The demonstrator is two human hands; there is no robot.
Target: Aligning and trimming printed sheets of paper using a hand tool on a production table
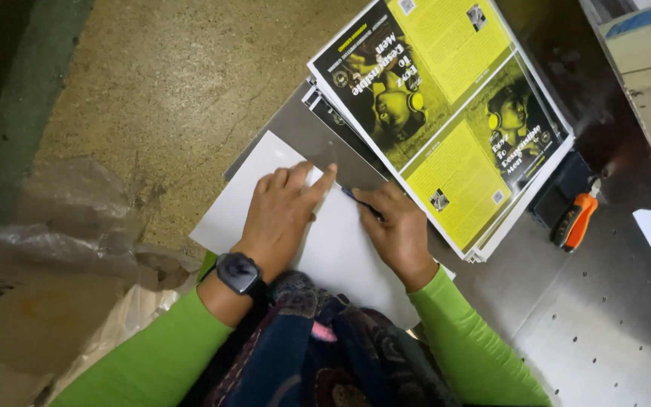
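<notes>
In the head view, the left hand point(282, 215) lies flat, palm down, on a white sheet of paper point(333, 252) that rests at the edge of a grey metal worktable point(597, 332). Its fingers are spread and straight, the forefinger pointing toward the far corner of the sheet; it presses the paper and grasps nothing. A black wristwatch point(238, 273) sits on that wrist, above a bright green sleeve point(152, 354).

The right hand point(397, 226) rests on the same sheet just beside the left one, its fingers curled around a small dark, slim tool point(357, 200), a pen or a blade, I cannot tell which. The tip of the tool meets the paper close to the left forefinger. The right forearm wears the same green sleeve.

Just beyond the hands, touching the sheet's far edge, lies a stack of printed yellow and black cover sheets point(446, 113), slightly fanned, with a grey board partly showing beneath it. To the right of the stack, an orange-handled utility knife point(574, 218) lies on the table beside a small black object point(555, 200).

A patterned dark cloth point(325, 354) hangs between the arms. Left of the table is a speckled concrete floor point(175, 83), with crumpled clear plastic wrap point(77, 218) over brown cardboard point(9, 316).
</notes>
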